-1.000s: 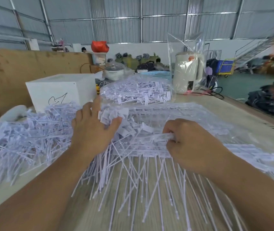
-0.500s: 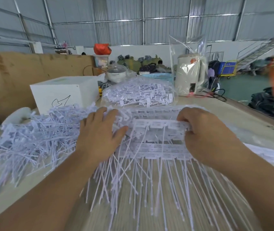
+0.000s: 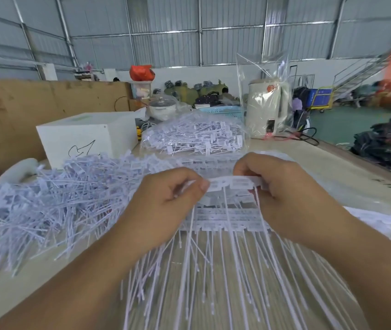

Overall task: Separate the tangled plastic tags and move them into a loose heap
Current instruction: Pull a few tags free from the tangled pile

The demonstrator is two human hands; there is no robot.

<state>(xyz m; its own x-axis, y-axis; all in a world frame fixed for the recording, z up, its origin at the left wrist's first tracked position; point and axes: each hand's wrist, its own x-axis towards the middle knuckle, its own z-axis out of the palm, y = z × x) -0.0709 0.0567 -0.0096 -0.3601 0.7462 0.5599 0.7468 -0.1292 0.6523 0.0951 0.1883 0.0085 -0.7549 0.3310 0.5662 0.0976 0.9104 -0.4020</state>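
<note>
A joined strip of white plastic tags (image 3: pixel 233 183) is lifted a little above the table, with thin tails hanging down towards me. My left hand (image 3: pixel 166 201) pinches its left end and my right hand (image 3: pixel 282 186) grips its right end. Under the hands lies a stack of more joined tag strips (image 3: pixel 228 219), their long tails (image 3: pixel 208 277) fanned out towards the near edge. A loose heap of separated tags (image 3: pixel 54 198) spreads over the table at the left, just beside my left hand.
A clear bag of tags (image 3: pixel 194 136) lies behind the hands. A white box (image 3: pixel 87 136) stands at the back left, a bagged white kettle (image 3: pixel 267 108) at the back right. A brown cardboard wall (image 3: pixel 35 103) borders the left. The table edge (image 3: pixel 361 160) runs along the right.
Both hands came closer together and rose off the stack, now holding one strip of tags between them. Before, the left hand lay flat on the heap's edge.
</note>
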